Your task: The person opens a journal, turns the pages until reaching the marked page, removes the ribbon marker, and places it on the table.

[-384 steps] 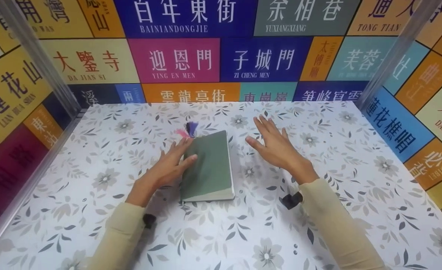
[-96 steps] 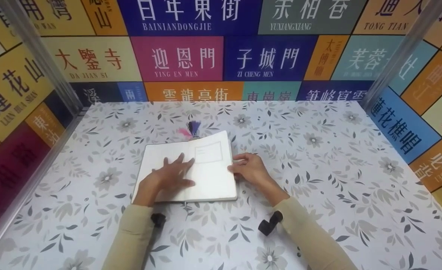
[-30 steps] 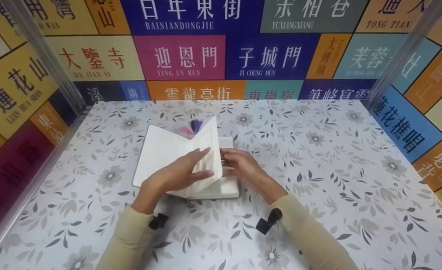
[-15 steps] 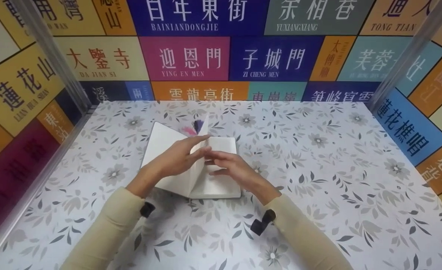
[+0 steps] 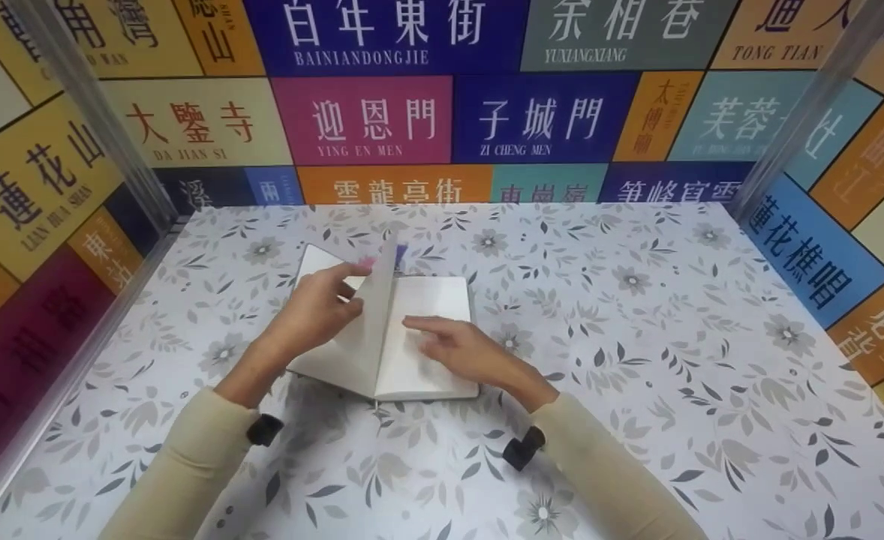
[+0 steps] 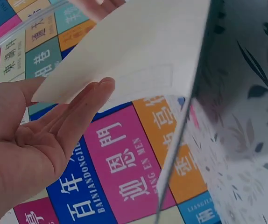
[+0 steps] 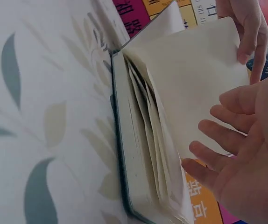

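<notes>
A notebook lies open on the table, its right-hand page (image 5: 442, 296) flat over a thick block of leaves. One leaf (image 5: 384, 300) stands raised near the spine. My left hand (image 5: 314, 311) is at the left of that leaf and pinches its edge; the left wrist view shows the leaf (image 6: 143, 51) passing between thumb and fingers. Over the right-hand page, my right hand (image 5: 464, 349) reaches with its index finger extended. In the right wrist view its relaxed fingers (image 7: 218, 135) are spread in front of the raised leaf, gripping nothing. Several inner leaves (image 7: 148, 126) are fanned apart.
Pink and purple tassels (image 5: 401, 255) show behind the notebook's top edge. A thin ribbon end (image 5: 376, 405) pokes out at the bottom of the spine. The floral-covered table (image 5: 637, 337) is bounded by walls of coloured signs (image 5: 547, 116) and clear posts.
The notebook was closed at first, then opened. Over the last second the raised leaf has swung left toward the spine. My left hand has drawn left; the right hand has come over the right-hand page.
</notes>
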Demonstrator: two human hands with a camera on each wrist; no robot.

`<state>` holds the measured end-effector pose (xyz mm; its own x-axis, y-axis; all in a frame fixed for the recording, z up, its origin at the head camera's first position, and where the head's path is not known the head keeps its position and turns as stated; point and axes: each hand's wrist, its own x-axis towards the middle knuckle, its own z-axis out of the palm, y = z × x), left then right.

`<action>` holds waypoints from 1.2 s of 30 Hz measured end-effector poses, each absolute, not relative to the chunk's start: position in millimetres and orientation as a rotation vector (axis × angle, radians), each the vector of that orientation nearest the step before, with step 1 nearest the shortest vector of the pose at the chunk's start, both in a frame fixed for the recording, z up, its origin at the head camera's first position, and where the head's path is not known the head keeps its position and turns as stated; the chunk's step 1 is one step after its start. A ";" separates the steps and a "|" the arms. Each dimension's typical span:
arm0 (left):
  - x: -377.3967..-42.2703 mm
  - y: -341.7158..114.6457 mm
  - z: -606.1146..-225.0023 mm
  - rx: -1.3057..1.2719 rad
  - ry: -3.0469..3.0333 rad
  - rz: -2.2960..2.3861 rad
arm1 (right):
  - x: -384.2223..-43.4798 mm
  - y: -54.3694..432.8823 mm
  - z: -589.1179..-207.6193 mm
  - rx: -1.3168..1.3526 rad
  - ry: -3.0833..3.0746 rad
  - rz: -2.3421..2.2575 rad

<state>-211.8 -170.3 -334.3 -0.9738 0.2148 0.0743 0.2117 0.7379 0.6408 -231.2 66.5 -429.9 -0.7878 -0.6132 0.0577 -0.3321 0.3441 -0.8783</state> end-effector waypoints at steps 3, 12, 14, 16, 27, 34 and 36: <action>-208.7 -179.1 -336.4 0.308 2.945 1.041 | -231.0 68.9 -430.8 -0.946 2.454 -1.282; -201.0 -190.1 -349.1 0.150 3.058 0.719 | -229.8 70.3 -432.4 -1.051 2.559 -0.897; -199.0 -191.6 -353.9 0.137 3.098 0.644 | -229.9 70.0 -432.6 -1.054 2.561 -0.845; -197.5 -192.7 -359.3 0.120 3.121 0.556 | -230.1 70.4 -433.2 -1.058 2.557 -0.811; -196.1 -195.3 -391.8 0.188 3.104 0.221 | -229.2 74.9 -433.4 -1.031 2.514 -0.721; -200.8 -197.2 -400.6 0.318 2.938 0.243 | -229.9 76.8 -433.7 -1.019 2.524 -0.663; -202.4 -198.4 -402.4 0.381 2.890 0.299 | -230.4 77.4 -434.2 -1.026 2.527 -0.645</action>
